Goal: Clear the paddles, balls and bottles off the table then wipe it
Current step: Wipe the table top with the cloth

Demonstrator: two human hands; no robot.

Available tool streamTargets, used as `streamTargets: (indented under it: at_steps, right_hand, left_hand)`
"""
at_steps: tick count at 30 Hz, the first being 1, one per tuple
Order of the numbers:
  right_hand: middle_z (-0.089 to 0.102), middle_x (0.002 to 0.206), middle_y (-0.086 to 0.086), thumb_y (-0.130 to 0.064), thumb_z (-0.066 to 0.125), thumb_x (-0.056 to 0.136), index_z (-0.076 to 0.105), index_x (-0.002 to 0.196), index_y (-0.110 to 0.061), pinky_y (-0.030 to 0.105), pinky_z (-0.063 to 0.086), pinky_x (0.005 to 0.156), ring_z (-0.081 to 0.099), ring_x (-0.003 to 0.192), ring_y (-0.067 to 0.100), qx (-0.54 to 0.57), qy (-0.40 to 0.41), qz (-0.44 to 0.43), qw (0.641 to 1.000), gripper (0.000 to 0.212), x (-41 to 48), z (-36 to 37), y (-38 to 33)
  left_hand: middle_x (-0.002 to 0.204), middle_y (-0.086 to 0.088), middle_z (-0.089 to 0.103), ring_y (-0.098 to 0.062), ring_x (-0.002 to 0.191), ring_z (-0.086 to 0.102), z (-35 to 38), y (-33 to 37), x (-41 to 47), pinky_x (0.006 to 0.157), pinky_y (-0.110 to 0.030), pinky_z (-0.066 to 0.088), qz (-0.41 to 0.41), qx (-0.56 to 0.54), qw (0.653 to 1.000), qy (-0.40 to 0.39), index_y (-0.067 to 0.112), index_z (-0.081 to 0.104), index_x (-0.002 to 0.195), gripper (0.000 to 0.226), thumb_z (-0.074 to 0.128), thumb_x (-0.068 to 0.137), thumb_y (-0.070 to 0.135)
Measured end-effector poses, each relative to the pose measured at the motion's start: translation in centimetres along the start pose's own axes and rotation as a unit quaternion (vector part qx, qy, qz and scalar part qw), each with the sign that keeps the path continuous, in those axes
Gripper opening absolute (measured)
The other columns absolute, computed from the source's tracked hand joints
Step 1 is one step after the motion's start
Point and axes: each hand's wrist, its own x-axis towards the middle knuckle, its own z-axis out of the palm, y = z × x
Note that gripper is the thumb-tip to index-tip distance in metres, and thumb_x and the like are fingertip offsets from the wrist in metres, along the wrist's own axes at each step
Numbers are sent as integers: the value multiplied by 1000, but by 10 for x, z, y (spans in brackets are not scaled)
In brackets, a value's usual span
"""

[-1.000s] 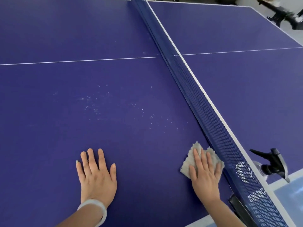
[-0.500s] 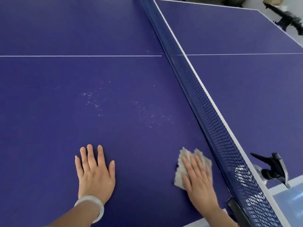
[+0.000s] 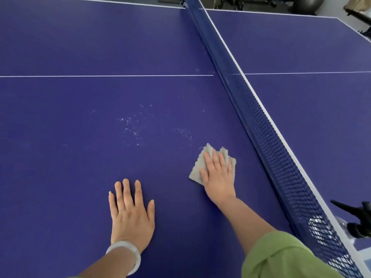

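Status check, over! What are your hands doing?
Left hand flat on table. Right hand pressing cloth. White specks ahead; net close on right.

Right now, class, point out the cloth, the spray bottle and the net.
Grey cloth (image 3: 198, 166): head view, bare left edge beside the fingers.
Spray bottle (image 3: 363, 211): head view, black trigger head.
Table-tennis net (image 3: 261, 121): head view, blue mesh midway along.

A smooth, pale white round bangle (image 3: 123, 245) sits on the wrist behind the left hand (image 3: 131, 214), and that forearm is otherwise bare. A loose light-green fabric sleeve (image 3: 281, 257), softly folded, covers the right upper arm. The forearm and right hand (image 3: 218, 174) are uncovered.
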Motion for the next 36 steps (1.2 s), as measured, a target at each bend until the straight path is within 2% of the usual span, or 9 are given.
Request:
streamTargets:
  at_steps: [3,5,10,15,20,22,29,32,36]
  right_hand:
    - [-6,164,-7,-48,7,100,1,156,-29,41,-7,120,-15,149,14,-40,-22,-169,985,60,-28,11,-10]
    - [4,164,-7,-46,15,103,6,156,-29,45,3,119,-3,151,16,-58,-7,-194,979,57,-41,13,19]
    - [13,163,-2,-54,-4,97,8,155,-33,45,-2,122,1,151,15,-40,40,41,998,63,-21,0,99]
    - [3,164,2,-44,11,102,3,156,-27,48,-10,120,-6,150,22,6,45,208,977,57,29,-5,49]
    - [-7,163,-6,-50,-3,96,-1,155,-31,41,-13,120,-15,149,15,-29,-1,-125,992,62,18,15,-36]
    - [-3,163,-8,-48,3,100,3,155,-31,41,-7,120,-13,150,13,-41,2,-162,986,58,-1,18,-21]
    - [33,157,7,-48,19,95,12,153,-36,50,6,119,21,146,26,28,87,235,968,59,-114,32,49]
    - [40,152,12,-42,26,94,24,152,-24,53,14,117,34,139,33,38,101,232,967,60,-136,48,-9]
    - [28,159,10,-45,11,102,28,153,-18,51,5,121,21,147,30,1,59,75,995,60,-109,49,-79]
  left_hand:
    - [152,-28,32,-43,145,23,0,0,1,116,-60,22,-1,-5,1000,4,1,39,146,70,22,95,46]
    - [152,-28,32,-43,145,23,1,1,1,116,-60,22,0,-8,1000,3,1,39,146,70,22,95,46]
    - [151,-28,33,-44,144,24,0,1,1,115,-60,23,6,-13,1000,5,0,40,145,70,24,95,46]
    - [151,-28,34,-43,145,24,-3,2,3,115,-60,25,1,-8,1000,-8,1,40,145,69,23,96,46]
    - [153,-27,31,-43,146,21,-4,0,2,116,-59,23,0,-3,1000,-16,3,38,147,69,21,96,47]
    - [154,-27,30,-43,146,20,-3,0,2,116,-59,22,0,-7,1000,-18,3,38,147,69,21,97,47]
    - [154,-28,28,-45,146,17,-4,-2,1,116,-61,22,6,-31,999,-26,2,34,148,68,20,98,46]
    - [154,-29,27,-46,147,16,-6,-2,2,116,-61,20,10,-36,999,-29,1,33,148,68,21,98,45]
    - [154,-30,25,-46,146,15,-5,-3,2,116,-62,19,11,-46,998,-33,1,32,148,67,22,98,44]
